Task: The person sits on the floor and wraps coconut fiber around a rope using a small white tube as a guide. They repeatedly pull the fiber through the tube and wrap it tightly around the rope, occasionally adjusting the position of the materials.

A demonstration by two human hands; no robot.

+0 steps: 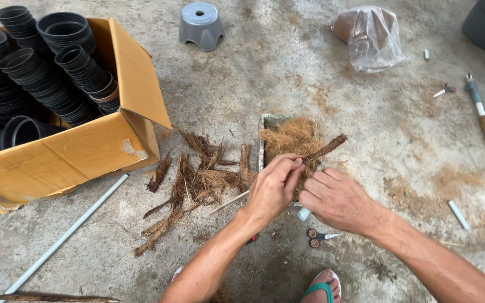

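2 hands meet over a tray of coir fibre on the floor: left hand and right hand both clamped on a fibre-wrapped stick; scissors lie just below

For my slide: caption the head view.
Left hand and right hand hold a fibre-wrapped stick over a fibre tray.

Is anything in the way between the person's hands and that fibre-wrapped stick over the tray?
Nothing visible. The left hand and right hand are already on the fibre-wrapped stick, which lies over the tray of loose fibre.
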